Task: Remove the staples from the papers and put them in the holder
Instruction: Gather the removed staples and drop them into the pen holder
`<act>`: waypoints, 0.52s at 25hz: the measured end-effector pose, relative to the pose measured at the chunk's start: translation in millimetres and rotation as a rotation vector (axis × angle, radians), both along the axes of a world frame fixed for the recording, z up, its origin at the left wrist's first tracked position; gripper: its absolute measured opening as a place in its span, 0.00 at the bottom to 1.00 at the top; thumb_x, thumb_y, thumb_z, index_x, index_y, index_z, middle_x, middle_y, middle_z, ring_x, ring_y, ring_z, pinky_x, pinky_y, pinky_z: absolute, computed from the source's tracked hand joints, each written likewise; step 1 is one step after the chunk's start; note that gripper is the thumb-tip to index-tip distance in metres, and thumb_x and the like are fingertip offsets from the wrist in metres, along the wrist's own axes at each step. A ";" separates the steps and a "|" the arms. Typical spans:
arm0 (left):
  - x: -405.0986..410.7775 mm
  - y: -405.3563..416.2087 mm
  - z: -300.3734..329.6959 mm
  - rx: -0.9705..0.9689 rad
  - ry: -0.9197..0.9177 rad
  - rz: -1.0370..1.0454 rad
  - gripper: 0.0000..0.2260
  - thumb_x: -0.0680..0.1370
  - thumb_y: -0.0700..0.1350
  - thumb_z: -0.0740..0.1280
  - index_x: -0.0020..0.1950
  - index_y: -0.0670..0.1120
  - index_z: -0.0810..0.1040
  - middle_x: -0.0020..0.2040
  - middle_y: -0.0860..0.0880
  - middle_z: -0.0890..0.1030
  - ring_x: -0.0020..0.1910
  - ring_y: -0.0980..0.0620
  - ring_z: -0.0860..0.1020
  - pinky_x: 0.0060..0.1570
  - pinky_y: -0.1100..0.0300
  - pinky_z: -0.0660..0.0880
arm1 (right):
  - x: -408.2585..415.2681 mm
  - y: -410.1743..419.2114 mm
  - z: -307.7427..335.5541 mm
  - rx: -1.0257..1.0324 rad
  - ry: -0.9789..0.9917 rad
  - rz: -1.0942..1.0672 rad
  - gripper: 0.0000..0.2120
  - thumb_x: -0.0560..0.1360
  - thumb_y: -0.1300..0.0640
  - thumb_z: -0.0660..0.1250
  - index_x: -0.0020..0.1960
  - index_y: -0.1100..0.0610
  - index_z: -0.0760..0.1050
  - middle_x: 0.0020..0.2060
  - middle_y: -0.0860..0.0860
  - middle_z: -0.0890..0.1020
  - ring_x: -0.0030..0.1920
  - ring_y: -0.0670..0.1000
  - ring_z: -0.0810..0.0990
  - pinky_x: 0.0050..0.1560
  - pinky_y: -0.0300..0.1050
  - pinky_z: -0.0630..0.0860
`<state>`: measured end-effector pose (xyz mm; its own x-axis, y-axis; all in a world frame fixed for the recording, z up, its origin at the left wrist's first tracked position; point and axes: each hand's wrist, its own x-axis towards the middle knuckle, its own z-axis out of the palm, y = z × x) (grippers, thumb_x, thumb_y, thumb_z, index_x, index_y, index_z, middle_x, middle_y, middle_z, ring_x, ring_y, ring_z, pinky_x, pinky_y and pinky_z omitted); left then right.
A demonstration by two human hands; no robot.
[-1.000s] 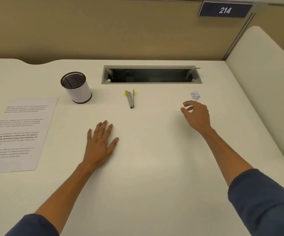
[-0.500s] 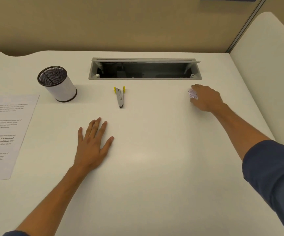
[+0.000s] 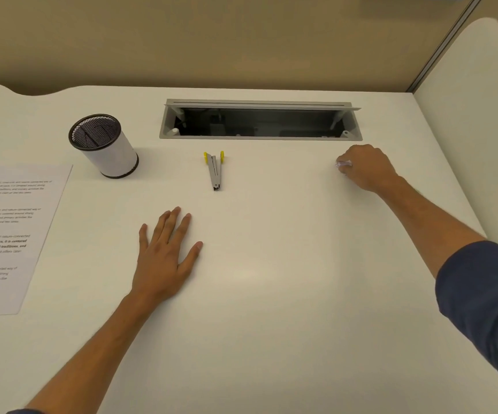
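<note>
A small pile of pulled staples (image 3: 343,164) lies at the right of the white desk, mostly hidden under my right hand (image 3: 365,168), whose fingers are curled down around it. My left hand (image 3: 164,258) rests flat on the desk, palm down, fingers spread, holding nothing. The metal staple remover (image 3: 215,171) with yellow tips lies between the hands, nearer the back. The mesh-topped cylindrical holder (image 3: 105,146) stands at the back left. Printed papers (image 3: 5,234) lie at the left edge, partly out of frame.
An open cable tray (image 3: 259,135) is sunk into the desk (image 3: 271,294) behind the staple remover. A white partition (image 3: 474,130) rises along the right side. A tan wall panel closes off the back.
My right hand reached forward and right to the staple pile and closed its fingers over it. The left hand stayed flat. The view tilted down and shifted.
</note>
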<state>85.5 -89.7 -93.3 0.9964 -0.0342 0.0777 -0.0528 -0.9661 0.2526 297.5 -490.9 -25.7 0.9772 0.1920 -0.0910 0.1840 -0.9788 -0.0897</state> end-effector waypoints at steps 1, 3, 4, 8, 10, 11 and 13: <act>0.0 0.3 0.0 -0.001 0.000 0.002 0.29 0.80 0.62 0.48 0.78 0.50 0.59 0.79 0.50 0.57 0.78 0.50 0.55 0.74 0.42 0.48 | 0.3 0.3 -0.3 0.021 -0.008 -0.010 0.13 0.80 0.58 0.62 0.60 0.62 0.80 0.57 0.61 0.81 0.55 0.63 0.78 0.57 0.51 0.72; -0.1 0.3 0.0 -0.002 0.001 0.004 0.29 0.80 0.62 0.49 0.78 0.50 0.60 0.79 0.50 0.57 0.78 0.50 0.55 0.74 0.42 0.49 | 1.0 1.2 -0.8 0.055 -0.023 -0.030 0.12 0.79 0.59 0.63 0.59 0.63 0.80 0.56 0.61 0.82 0.54 0.62 0.79 0.57 0.50 0.73; -0.2 0.1 -0.1 0.000 0.001 0.004 0.29 0.80 0.62 0.49 0.78 0.50 0.60 0.79 0.50 0.57 0.78 0.50 0.55 0.74 0.42 0.49 | 0.9 2.2 -0.6 0.068 -0.028 -0.037 0.12 0.79 0.59 0.64 0.59 0.63 0.80 0.56 0.61 0.82 0.54 0.62 0.79 0.58 0.50 0.73; 0.2 -0.1 -0.1 -0.005 -0.002 0.005 0.29 0.80 0.62 0.49 0.78 0.50 0.60 0.79 0.50 0.58 0.78 0.50 0.55 0.74 0.41 0.50 | 2.4 5.1 0.5 0.101 -0.019 -0.049 0.13 0.79 0.59 0.64 0.59 0.65 0.80 0.55 0.62 0.82 0.53 0.62 0.80 0.59 0.50 0.73; -0.2 -0.1 -0.3 -0.011 -0.002 0.008 0.29 0.80 0.62 0.49 0.78 0.50 0.60 0.79 0.50 0.57 0.78 0.50 0.55 0.74 0.41 0.49 | 2.0 5.7 -1.4 0.092 -0.028 -0.048 0.13 0.80 0.59 0.63 0.57 0.65 0.80 0.53 0.62 0.83 0.50 0.62 0.80 0.57 0.49 0.74; -0.3 -0.1 -0.3 -0.014 0.000 0.009 0.29 0.80 0.62 0.49 0.78 0.50 0.60 0.79 0.50 0.57 0.78 0.50 0.55 0.75 0.41 0.49 | 2.0 5.8 -2.9 0.102 -0.031 -0.058 0.13 0.80 0.59 0.62 0.57 0.66 0.80 0.52 0.62 0.83 0.49 0.61 0.81 0.56 0.49 0.74; -0.4 -0.3 -0.1 -0.017 0.002 0.011 0.29 0.80 0.62 0.49 0.78 0.51 0.60 0.79 0.50 0.57 0.78 0.50 0.54 0.75 0.41 0.49 | 1.6 4.8 -5.7 0.147 -0.031 -0.081 0.13 0.80 0.59 0.63 0.56 0.66 0.81 0.49 0.62 0.84 0.47 0.61 0.81 0.55 0.49 0.74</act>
<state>85.1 -90.0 -93.4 0.9969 -0.0222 0.0758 -0.0419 -0.9622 0.2691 299.0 -486.1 -31.5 0.9918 0.1217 -0.0378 0.1100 -0.9674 -0.2282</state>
